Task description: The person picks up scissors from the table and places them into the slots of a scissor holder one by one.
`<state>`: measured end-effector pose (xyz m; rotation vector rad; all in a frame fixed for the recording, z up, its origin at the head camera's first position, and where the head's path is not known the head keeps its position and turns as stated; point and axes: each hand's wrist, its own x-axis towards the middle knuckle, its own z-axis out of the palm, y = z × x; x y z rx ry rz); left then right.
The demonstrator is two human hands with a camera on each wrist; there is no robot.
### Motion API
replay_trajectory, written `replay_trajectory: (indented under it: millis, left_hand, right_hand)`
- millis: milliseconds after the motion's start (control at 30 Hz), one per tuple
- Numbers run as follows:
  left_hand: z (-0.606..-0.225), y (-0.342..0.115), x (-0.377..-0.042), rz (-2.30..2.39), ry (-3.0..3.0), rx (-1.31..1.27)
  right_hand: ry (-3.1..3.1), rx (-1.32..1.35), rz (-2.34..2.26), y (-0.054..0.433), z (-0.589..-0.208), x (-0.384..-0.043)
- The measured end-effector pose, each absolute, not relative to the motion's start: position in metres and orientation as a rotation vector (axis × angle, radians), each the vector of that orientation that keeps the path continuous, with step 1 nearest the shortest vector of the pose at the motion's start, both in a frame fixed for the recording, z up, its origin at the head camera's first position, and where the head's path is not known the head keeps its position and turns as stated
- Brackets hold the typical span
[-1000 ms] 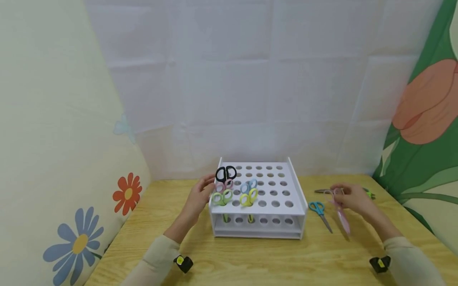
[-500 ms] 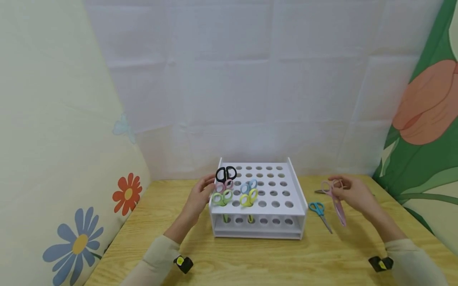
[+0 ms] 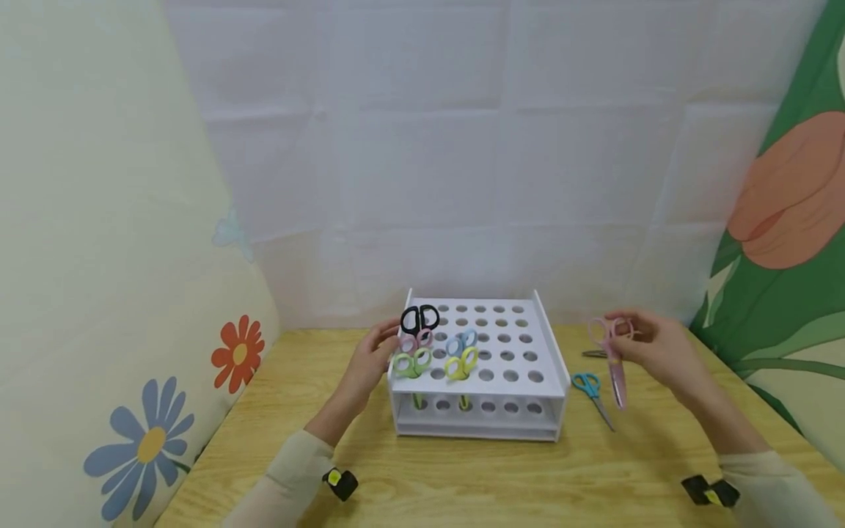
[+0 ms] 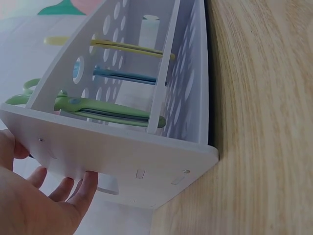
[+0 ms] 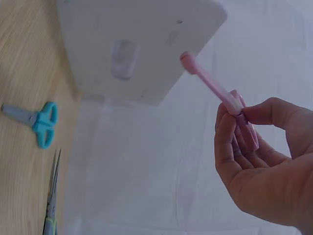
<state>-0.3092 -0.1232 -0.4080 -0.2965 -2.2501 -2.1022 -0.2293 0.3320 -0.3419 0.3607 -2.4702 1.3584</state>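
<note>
A white rack (image 3: 502, 386) with rows of round holes stands mid-table. Pink scissors (image 3: 615, 367) hang blades down in my right hand (image 3: 660, 352), pinched near the finger loops between thumb and fingers above the table. My left hand (image 3: 366, 367) rests its fingers on the outside of the rack's left side panel (image 4: 115, 156). Set upright in the rack's left columns are black scissors (image 3: 420, 320), another pink pair (image 3: 409, 345), light green scissors (image 3: 412, 363), light blue scissors (image 3: 461, 342) and yellow scissors (image 3: 462, 364).
Teal-handled scissors (image 3: 587, 383) lie on the wooden table (image 3: 475, 484), right of the rack. Behind them lie scissors with green on the handle (image 5: 50, 220), partly hidden by my right hand in the head view. A white cloth (image 3: 462, 147) hangs behind.
My right hand has lifted the pink scissors off the table and carried them slightly left, turning the blades more upright. The left hand has stayed against the rack.
</note>
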Motion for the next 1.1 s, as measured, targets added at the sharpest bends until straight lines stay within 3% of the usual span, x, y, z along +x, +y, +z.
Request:
replay_trajectory:
  millis: [300,1100]
  left_hand:
    - [-0.405,-0.121,-0.313,-2.080,-2.237,-0.329]
    - [-0.411,-0.122,-0.309,-2.079,-2.217,-0.339]
  right_hand:
    - [-2.053,0.570,2.065,0.321,-0.327,-0.220]
    - [-1.982,0.461,2.166,0.261,-0.321,-0.227]
